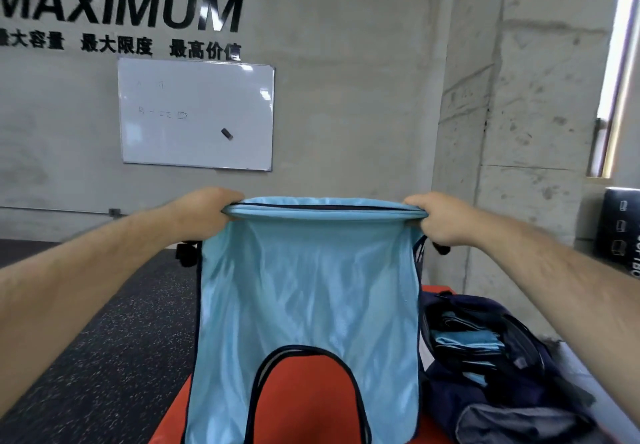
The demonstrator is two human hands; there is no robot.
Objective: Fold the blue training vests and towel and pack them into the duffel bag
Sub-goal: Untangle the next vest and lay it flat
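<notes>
A bare concrete wall [346, 97] fills the background, carrying black lettering [121, 11] that reads "MAXIMUM" and a whiteboard [194, 114] with a small dark eraser [227, 134] stuck to it. Both are above and to the left of the blue vest [311, 288], which is held up in the middle of the view.

The left hand [204, 213] and the right hand [436, 218] each grip a top corner of the vest, fingers curled tight over bunched cloth, with the straight dark-trimmed edge pulled taut between them. The whole garment hangs below the two grips. It is flat and slightly creased, with its curved, dark-edged opening at the bottom.

Through that opening, and beneath the vest, an orange surface [301, 395] shows. Dark speckled floor [104, 322] lies to the left of the vest.

Just to the right of the vest, on the same orange surface, sits the navy duffel bag [485, 384], its top gaping open. Folded blue vests [464, 339] lie inside it. A grey cloth [512, 423] is draped at the bag's near end, lower right of the vest. It may be the towel, though the edge of the view blurs it. A black box [620, 232] stands far to the vest's right, against the wall.
</notes>
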